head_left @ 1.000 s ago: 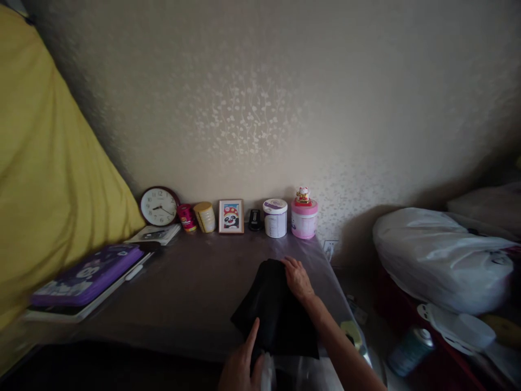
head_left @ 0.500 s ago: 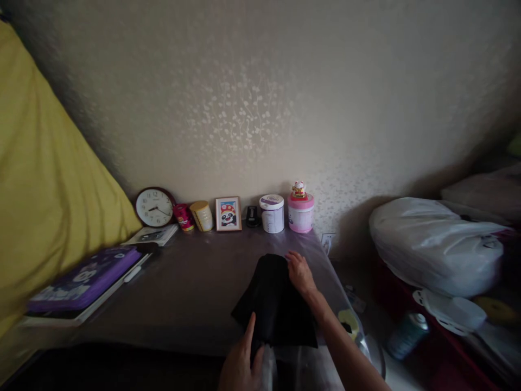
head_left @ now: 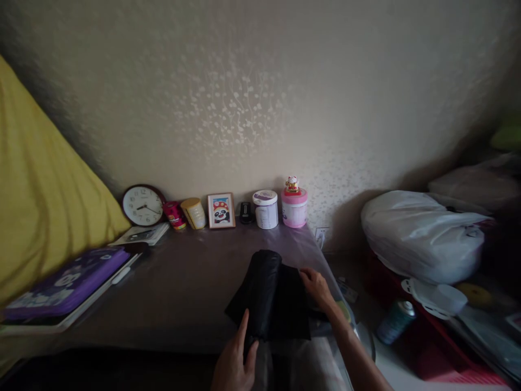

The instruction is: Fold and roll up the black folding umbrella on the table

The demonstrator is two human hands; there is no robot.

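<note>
A thick black roll [head_left: 262, 290] with a slight sheen, perhaps a folded umbrella, lies lengthwise on a flat piece of black cloth [head_left: 291, 307] near the table's front edge. My left hand [head_left: 236, 358] is closed around the roll's near end, index finger along its left side and thumb at its tip. At the cloth's right edge is my right hand [head_left: 317, 285], its fingertips pinching the upper corner. Some of those fingers are hidden from view. The cloth spreads out on both sides of the roll.
Along the wall stand a clock [head_left: 143, 205], a pink cup [head_left: 174, 215], a picture frame [head_left: 221, 210] and two tubs, one a white tub [head_left: 265, 210]. A purple folder [head_left: 67, 282] lies left. Right of the table are a spray can [head_left: 396, 321] and a white bag [head_left: 423, 233].
My right hand has moved right and slightly down, drawing the black cloth off the roll, which now shows fully. My left hand stays at its near end. The view has shifted slightly.
</note>
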